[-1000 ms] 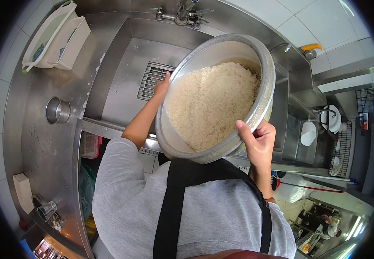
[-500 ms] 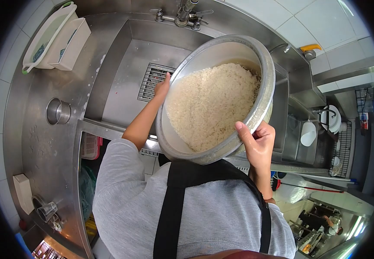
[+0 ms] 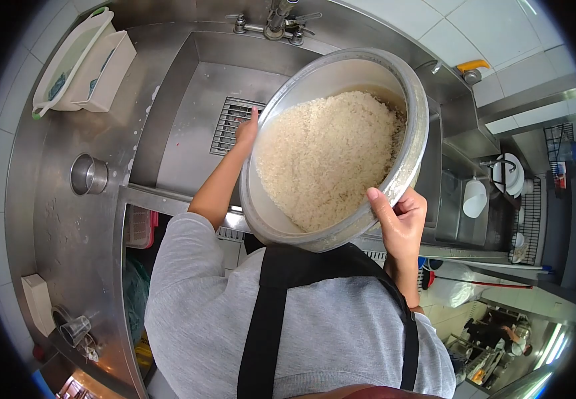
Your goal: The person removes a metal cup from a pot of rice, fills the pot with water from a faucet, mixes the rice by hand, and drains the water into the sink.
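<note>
A large metal pot (image 3: 415, 100) is held tilted in front of my body, over the near right side of the sink. Washed-looking white rice (image 3: 331, 156) fills much of it, with a little cloudy water along the far right wall. My left hand (image 3: 247, 130) grips the pot's left side, thumb up by the rim and the other fingers hidden behind it. On the near right rim, my right hand (image 3: 401, 216) is closed, its thumb on top and its fingers curled beneath the edge.
The steel sink (image 3: 185, 120) has a drain grate (image 3: 234, 123) and a faucet (image 3: 278, 26) behind. On the left counter stand a metal cup (image 3: 89, 174) and white plastic bins (image 3: 105, 70). A second sink basin (image 3: 457, 219) lies right. Another person (image 3: 504, 332) is in the far lower right.
The pot has tipped slightly, its far right rim shifting a little up and right in view. Both hands keep their hold on it.
</note>
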Demonstrator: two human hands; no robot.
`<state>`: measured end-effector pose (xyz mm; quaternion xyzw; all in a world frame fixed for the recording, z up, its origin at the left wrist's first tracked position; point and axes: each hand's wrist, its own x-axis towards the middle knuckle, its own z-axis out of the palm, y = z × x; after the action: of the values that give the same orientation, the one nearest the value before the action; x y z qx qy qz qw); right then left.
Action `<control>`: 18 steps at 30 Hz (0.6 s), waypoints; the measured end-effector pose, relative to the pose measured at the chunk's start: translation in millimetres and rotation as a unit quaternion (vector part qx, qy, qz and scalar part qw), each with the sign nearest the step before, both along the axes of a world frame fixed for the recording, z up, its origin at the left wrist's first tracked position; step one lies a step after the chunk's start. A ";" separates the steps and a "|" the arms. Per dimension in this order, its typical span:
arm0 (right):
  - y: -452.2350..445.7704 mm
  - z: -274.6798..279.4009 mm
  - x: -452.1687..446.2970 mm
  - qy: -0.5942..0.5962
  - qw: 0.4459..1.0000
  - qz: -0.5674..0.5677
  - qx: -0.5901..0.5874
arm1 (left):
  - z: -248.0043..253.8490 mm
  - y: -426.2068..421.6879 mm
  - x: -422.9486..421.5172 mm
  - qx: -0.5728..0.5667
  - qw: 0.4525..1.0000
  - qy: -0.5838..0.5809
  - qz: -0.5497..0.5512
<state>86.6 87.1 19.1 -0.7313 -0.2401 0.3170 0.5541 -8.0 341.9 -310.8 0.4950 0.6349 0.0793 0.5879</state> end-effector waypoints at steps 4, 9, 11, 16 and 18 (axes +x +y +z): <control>-3.1 1.9 -5.5 -0.001 1.000 -0.008 0.007 | 5.1 1.3 -1.7 -0.023 0.999 -0.026 -0.001; -6.9 0.1 -8.5 -0.013 1.000 -0.015 0.006 | 1.2 1.0 1.6 0.018 1.000 -0.012 0.009; -7.4 0.0 -9.6 -0.015 1.000 -0.016 0.007 | -6.2 2.6 0.9 0.023 1.000 -0.006 -0.004; -6.8 -0.3 -11.8 -0.011 1.000 -0.013 0.008 | -9.3 3.2 2.1 0.027 0.999 0.016 -0.012; -5.3 1.2 -11.9 -0.010 1.000 -0.012 0.008 | -13.5 4.5 0.4 0.028 0.999 0.003 -0.023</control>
<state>74.8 81.7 20.3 -0.7331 -0.2394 0.3013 0.5608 -7.6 346.4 -324.3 0.5260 0.6230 0.0823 0.5731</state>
